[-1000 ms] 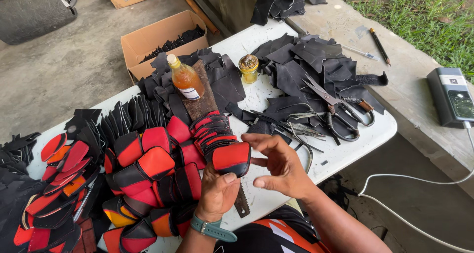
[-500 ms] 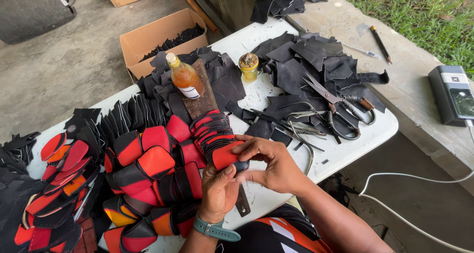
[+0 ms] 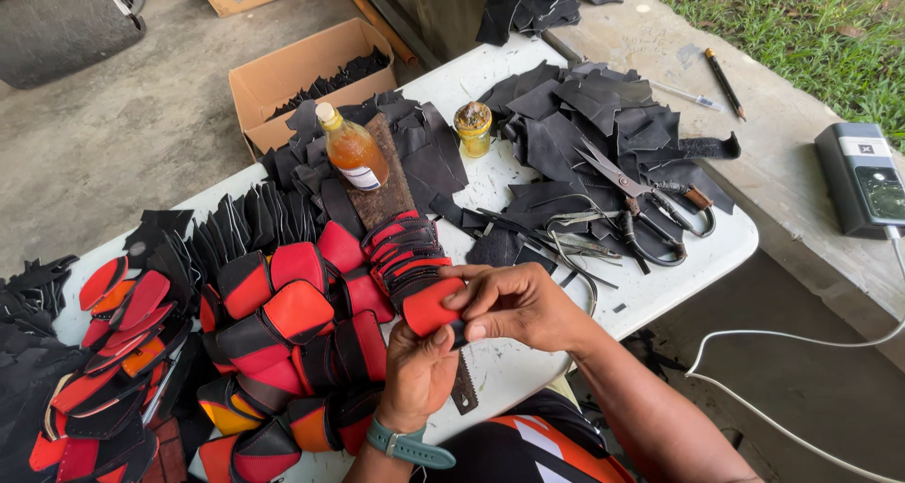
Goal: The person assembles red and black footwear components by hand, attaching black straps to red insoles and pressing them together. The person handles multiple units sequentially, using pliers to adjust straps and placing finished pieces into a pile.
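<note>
- Since the earlier frame, both hands have closed together on the near end of the red-and-black stack; the right hand, then open beside it, now pinches it.
- Far left: heap of red, orange and black leather pieces [image 3: 104, 351] spilling over the table's left end, loosely piled.
- Left of centre: folded red-and-black pieces [image 3: 283, 323], laid in overlapping rows, likely so they stay sorted.
- Far, left of centre: cardboard box [image 3: 302, 73] on the floor behind the table, holding black offcuts.
- Centre, far: amber liquid bottle [image 3: 352, 150] lying on a rusty brown block [image 3: 388, 186].
- Centre: red-and-black stack [image 3: 415, 271], running from the block toward the person; its near end is between the two hands.
- Centre, near: left hand [image 3: 418, 370], wearing a teal wristband, closed under the stack's end, seemingly supporting it from below.
- Centre right: right hand [image 3: 514, 304], fingers curled and pinching the top piece's edge.
- Centre, far: small yellow jar [image 3: 473, 128], upright among the scraps.
- Right: black leather scraps [image 3: 584, 115] with large scissors [image 3: 650, 196] lying on them, within reach.
- White table [image 3: 698, 257] bears all of it.
- Far right: grey device [image 3: 867, 177] on the concrete ledge, white cable trailing down.
</note>
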